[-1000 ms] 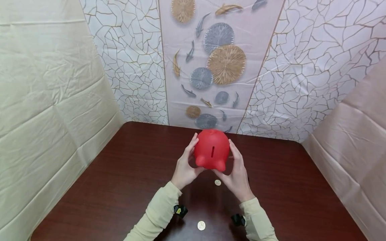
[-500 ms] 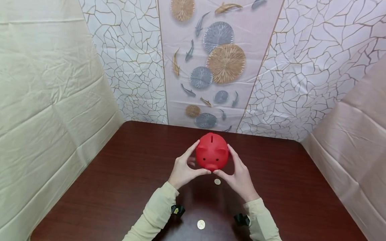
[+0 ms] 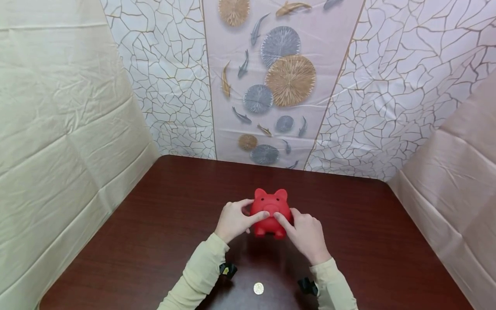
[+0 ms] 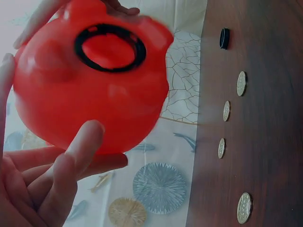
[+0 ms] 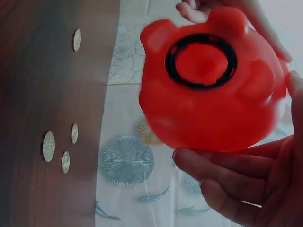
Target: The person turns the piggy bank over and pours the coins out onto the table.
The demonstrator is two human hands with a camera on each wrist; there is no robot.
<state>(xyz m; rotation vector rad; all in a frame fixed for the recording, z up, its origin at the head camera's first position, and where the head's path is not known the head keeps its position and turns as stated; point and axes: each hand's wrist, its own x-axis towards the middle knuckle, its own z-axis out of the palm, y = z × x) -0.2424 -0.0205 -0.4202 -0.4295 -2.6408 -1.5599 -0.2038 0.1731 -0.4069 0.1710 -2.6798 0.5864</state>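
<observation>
A red piggy bank [image 3: 271, 224] is held above the table, its face and ears toward me and its feet down. My left hand [image 3: 232, 220] grips its left side, thumb across the front near the snout. On the other side my right hand [image 3: 308, 237] holds it the same way, with the thumbs almost meeting. Both wrist views show the underside, where a black ring [image 5: 201, 86] surrounds a round opening; red shows inside it. Below the bank, several coins lie on the table, among them a coin [image 4: 244, 208] and a smaller coin [image 4: 221, 148].
The dark brown table [image 3: 162, 241] carries another coin [image 3: 258, 288] near its front. A small black round cap [image 4: 224, 38] lies on it too. Patterned cloth [image 3: 286, 82] hangs behind, and pale cloth walls [image 3: 69, 142] stand at both sides.
The piggy bank has tilted from its slotted top facing me to its face showing upright, and has come down slightly. Both hands turned with it, keeping their grip.
</observation>
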